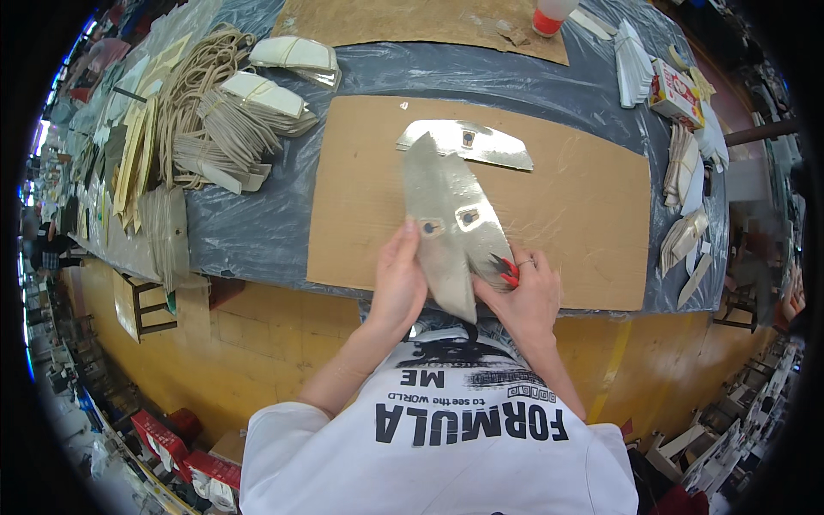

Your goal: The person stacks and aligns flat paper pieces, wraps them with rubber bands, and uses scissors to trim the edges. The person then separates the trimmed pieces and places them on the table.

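My left hand (pixel 402 279) pinches the left edge of a shiny, pale silver-beige curved panel (pixel 451 279), its thumb beside a small framed dark keyhole-shaped mark. A second similar panel (pixel 476 193) overlaps it on the right and bears the same kind of mark. My right hand (pixel 528 296) is closed round that second panel's lower end. A small red tool with dark pointed tips (pixel 510 273), seemingly thread snips, shows among the right fingers. Beyond both hands, another shiny panel (pixel 493 142) lies flat on a brown cardboard sheet (pixel 584 232). The held panels partly cover it.
Bundles of tied strips (pixel 236 112) and a coil of beige cord (pixel 193 81) crowd the table's left. Along the right are white bundles (pixel 633 64), a printed box (pixel 676 93) and more tied pieces (pixel 682 240). A red-banded cup (pixel 549 17) stands at the far edge.
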A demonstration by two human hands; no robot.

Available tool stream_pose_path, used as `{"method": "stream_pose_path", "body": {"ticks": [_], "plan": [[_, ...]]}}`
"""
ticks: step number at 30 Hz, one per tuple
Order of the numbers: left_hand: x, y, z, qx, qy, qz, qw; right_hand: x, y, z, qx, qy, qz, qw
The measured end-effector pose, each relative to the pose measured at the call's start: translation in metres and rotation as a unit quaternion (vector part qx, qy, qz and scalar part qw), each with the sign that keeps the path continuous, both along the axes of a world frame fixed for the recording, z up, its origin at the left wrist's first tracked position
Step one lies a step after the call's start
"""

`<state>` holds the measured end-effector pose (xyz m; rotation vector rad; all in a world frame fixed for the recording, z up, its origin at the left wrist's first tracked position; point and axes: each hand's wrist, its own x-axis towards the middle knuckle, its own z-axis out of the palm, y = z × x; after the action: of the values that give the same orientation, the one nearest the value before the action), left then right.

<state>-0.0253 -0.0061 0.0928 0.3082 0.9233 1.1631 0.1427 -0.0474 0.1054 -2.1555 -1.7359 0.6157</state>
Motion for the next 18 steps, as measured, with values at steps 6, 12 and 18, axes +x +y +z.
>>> {"method": "stream_pose_path", "body": {"ticks": [6,12,18], "plan": [[0.022,0.009,0.003,0.074,0.100,-0.072,0.990,0.020,-0.015,-0.010,-0.062,0.278,0.010,0.959],[0.017,0.008,0.000,0.140,0.221,-0.114,0.959,0.045,-0.019,-0.013,-0.102,0.484,-0.100,0.863],[0.020,-0.001,0.008,0.216,0.468,-0.102,0.851,0.046,-0.002,-0.004,0.099,0.261,-0.026,0.960]]}}
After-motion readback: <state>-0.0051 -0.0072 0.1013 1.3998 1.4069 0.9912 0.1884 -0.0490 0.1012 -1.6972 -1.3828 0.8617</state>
